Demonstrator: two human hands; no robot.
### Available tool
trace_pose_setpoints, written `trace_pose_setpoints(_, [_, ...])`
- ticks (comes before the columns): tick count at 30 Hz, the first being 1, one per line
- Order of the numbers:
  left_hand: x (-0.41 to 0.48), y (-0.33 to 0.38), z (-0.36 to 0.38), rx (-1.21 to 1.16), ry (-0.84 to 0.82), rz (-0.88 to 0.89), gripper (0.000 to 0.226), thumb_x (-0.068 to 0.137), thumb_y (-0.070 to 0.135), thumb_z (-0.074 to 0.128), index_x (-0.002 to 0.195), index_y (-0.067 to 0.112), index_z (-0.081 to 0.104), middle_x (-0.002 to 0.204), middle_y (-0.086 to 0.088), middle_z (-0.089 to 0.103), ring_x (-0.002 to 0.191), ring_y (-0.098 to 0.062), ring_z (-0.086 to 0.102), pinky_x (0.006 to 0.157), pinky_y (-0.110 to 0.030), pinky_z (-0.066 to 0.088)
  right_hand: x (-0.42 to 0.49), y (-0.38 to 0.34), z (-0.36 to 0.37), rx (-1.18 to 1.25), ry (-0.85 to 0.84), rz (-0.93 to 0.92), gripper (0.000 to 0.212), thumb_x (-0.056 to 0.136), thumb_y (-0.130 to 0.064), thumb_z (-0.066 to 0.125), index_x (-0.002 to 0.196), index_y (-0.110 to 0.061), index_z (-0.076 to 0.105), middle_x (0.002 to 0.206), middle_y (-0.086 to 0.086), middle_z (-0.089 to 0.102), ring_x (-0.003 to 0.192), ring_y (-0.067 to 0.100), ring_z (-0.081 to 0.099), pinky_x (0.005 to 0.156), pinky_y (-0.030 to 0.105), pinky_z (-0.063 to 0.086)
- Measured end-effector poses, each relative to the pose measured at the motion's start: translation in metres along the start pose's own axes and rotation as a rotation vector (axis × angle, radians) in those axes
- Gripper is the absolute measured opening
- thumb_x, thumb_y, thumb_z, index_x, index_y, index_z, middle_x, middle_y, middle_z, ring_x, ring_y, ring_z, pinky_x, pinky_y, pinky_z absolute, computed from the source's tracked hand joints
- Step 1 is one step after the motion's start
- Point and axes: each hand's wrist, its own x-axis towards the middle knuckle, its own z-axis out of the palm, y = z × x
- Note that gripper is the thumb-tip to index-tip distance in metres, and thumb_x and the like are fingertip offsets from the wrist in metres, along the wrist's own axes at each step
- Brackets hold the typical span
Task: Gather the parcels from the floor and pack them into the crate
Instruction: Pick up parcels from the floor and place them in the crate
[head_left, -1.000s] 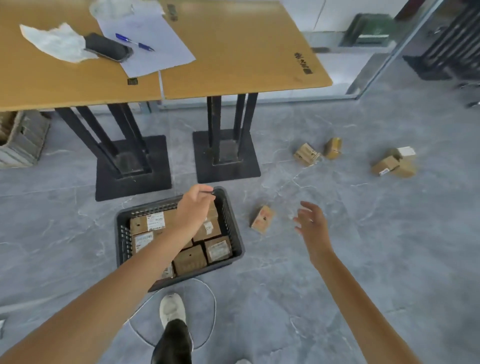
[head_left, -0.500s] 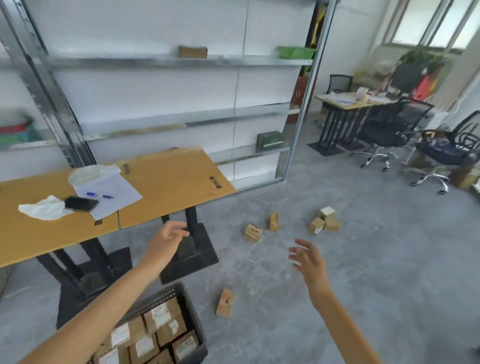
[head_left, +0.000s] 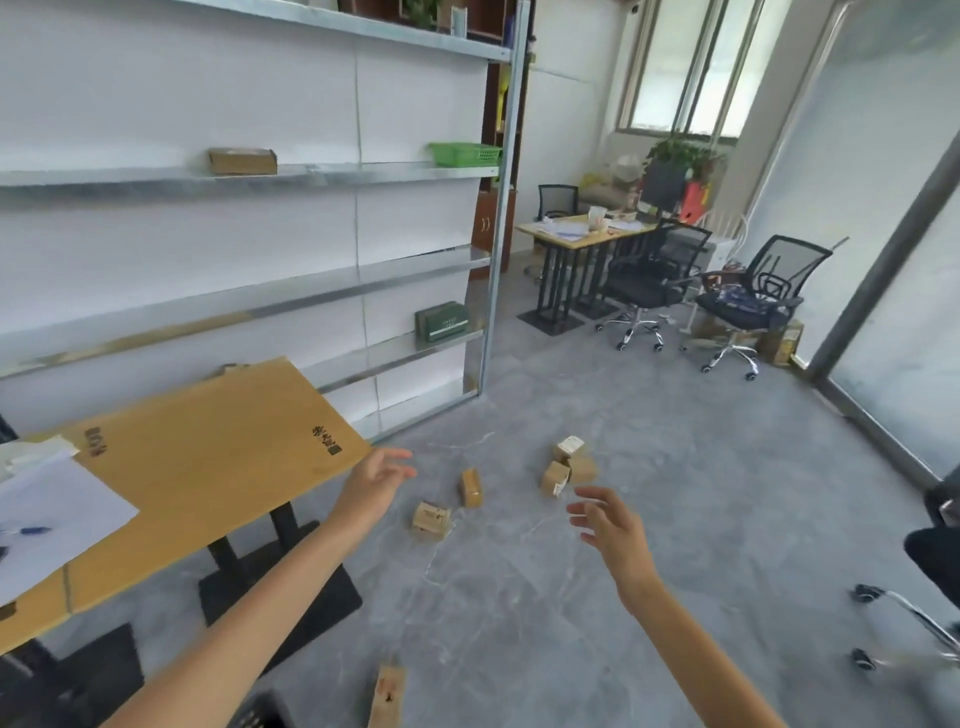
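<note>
Your view now sits much higher than a second ago. Then the dark grey plastic mesh crate filled the near floor under your left hand; now only a corner of it shows at the bottom edge, near left. That hand, which was curled above the packed boxes, now reaches forward past the corner of the light wooden tabletop, its fingers loosely spread and holding nothing. Your right hand is also empty, with its fingers spread and relaxed, raised over the grey floor.

This suggests the last drop into the crate is done and you are turning to fetch more. Six parcels are still on the floor:

- **Nearest:** a tall narrow brown cardboard parcel stands just right of the crate corner, below both hands.
- **Between your hands, farther off:** a squat brown cardboard parcel with a printed face, with an upright brown cardboard parcel just beyond it.
- **Far right of those:** a cluster of three small brown parcels, touching one another.

Neither hand touches any parcel yet. You are looking past the nearest one, so it risks being left behind. The far ones lie well apart from the crate, so you will likely have to step forward and carry them back.
</note>
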Motion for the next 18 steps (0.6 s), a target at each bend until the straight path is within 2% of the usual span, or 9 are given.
trace_pose_setpoints(3, [0.043,0.014,0.016,0.041,-0.040,0.040,0.023,0.096,0.010,0.045,0.116,0.013,0.058,0.105,0.001,0.066,0.111,-0.017,0.055,0.096,-0.032,0.041,0.038,-0.011,-0.010,-0.014,0.054,0.021,0.022,0.098,-0.002,0.040,0.110,-0.002,0.058,0.090,0.009,0.062,0.084,0.024,0.057,0.072,0.029,0.042])
trace_pose_setpoints(6, [0.091,0.030,0.034,0.067,-0.089,0.101,0.024,0.097,0.009,0.044,0.116,0.012,0.057,0.106,-0.002,0.068,0.108,-0.018,0.058,0.088,-0.027,0.040,0.076,-0.019,-0.018,-0.007,0.118,0.035,0.022,0.097,-0.002,0.039,0.106,-0.007,0.059,0.090,0.009,0.062,0.084,0.024,0.057,0.078,0.033,0.041])
trace_pose_setpoints(13, [0.187,0.077,0.084,-0.040,-0.047,0.183,0.021,0.093,0.003,0.044,0.100,0.014,0.060,0.096,-0.004,0.068,0.100,-0.022,0.062,0.092,-0.036,0.045,0.144,-0.013,-0.045,-0.073,0.155,0.079,0.026,0.097,-0.001,0.038,0.102,-0.009,0.062,0.096,0.012,0.065,0.088,0.025,0.059,0.083,0.037,0.043])
trace_pose_setpoints(18, [0.243,0.086,0.135,-0.032,-0.110,0.168,0.023,0.093,0.004,0.043,0.105,0.012,0.060,0.097,-0.004,0.068,0.098,-0.019,0.060,0.089,-0.033,0.045,0.201,-0.005,-0.080,-0.059,0.212,0.093,0.028,0.097,0.000,0.039,0.096,-0.011,0.064,0.098,0.016,0.067,0.089,0.027,0.061,0.083,0.037,0.044])
